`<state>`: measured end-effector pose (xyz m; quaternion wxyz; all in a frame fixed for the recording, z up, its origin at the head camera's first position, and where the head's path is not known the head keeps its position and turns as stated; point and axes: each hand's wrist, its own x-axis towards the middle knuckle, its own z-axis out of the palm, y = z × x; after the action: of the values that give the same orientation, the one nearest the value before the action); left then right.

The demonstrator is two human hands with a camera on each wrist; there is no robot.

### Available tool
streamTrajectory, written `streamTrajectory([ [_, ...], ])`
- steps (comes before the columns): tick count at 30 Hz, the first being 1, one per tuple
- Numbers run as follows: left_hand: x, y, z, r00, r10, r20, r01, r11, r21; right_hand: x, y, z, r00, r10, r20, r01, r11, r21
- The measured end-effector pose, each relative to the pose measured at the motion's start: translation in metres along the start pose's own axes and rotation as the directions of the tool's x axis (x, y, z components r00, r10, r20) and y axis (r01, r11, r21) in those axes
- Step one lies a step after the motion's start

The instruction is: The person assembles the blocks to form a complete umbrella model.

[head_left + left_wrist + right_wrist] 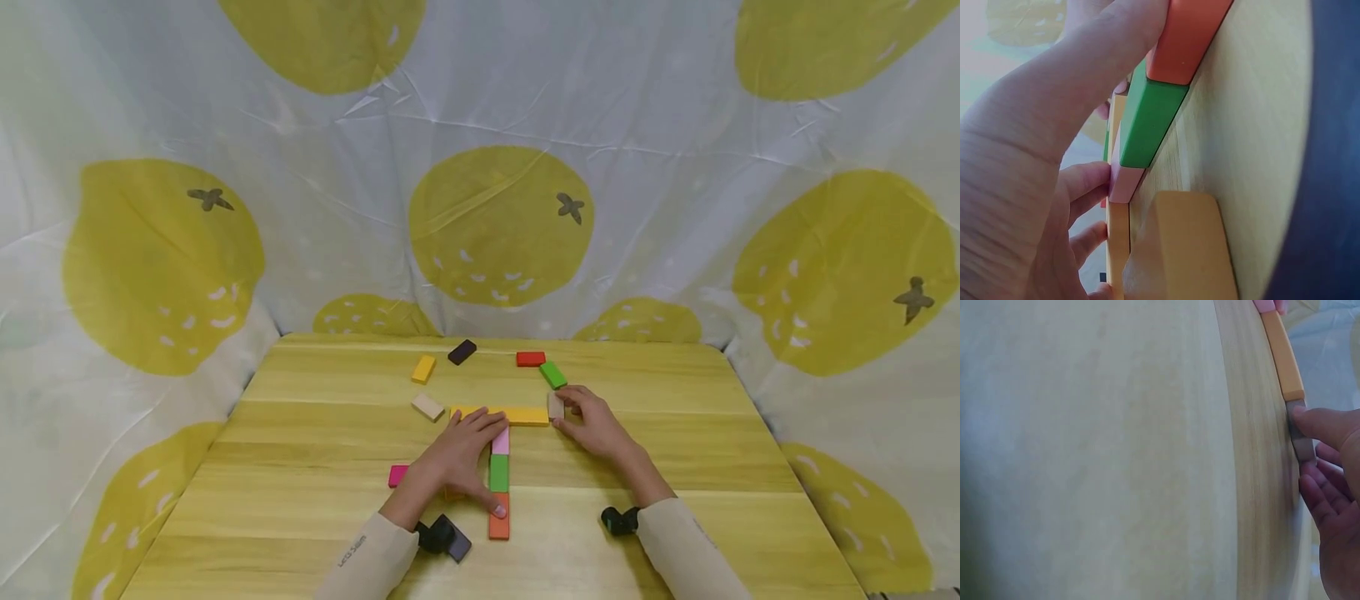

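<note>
My left hand (468, 454) is spread over a line of wooden blocks. Its thumb rests on the orange-red block (498, 527) at the near end, and its fingertips touch the pink block (1125, 183) and the yellow blocks (527, 417) that form the crossbar. Between these lies a green block (498, 473). With thumb and fingers, my right hand (596, 423) pinches a beige block (555, 406) on the table at the crossbar's right end. In the right wrist view, the thumb presses this block's side, right beside the yellow end.
Farther back lie a bright green block (553, 375), a red block (531, 359), a black block (462, 352) and a yellow block (423, 369). Left of the crossbar is another beige block (427, 407). A magenta block (398, 476) and a dark grey block (458, 546) sit near my left arm.
</note>
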<state>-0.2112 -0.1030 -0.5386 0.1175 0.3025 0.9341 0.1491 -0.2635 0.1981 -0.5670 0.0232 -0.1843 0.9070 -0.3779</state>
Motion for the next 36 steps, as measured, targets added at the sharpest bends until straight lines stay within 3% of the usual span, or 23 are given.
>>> streamTrajectory([
  [17, 0.001, -0.006, -0.005, 1.0, -0.009, 0.003, 0.009, 1.0, 0.009, 0.009, -0.007, -0.004, 1.0, 0.002, -0.015, -0.002, 1.0, 0.019],
  [28, 0.0, -0.005, -0.005, 1.0, -0.009, 0.0, 0.009, 1.0, -0.007, 0.022, -0.007, -0.011, 0.991, 0.033, -0.131, -0.043, 0.997, -0.071],
  [36, -0.002, -0.004, -0.006, 1.0, -0.008, -0.001, 0.008, 1.0, -0.02, 0.038, -0.008, -0.013, 0.993, 0.043, -0.11, -0.057, 0.99, -0.13],
])
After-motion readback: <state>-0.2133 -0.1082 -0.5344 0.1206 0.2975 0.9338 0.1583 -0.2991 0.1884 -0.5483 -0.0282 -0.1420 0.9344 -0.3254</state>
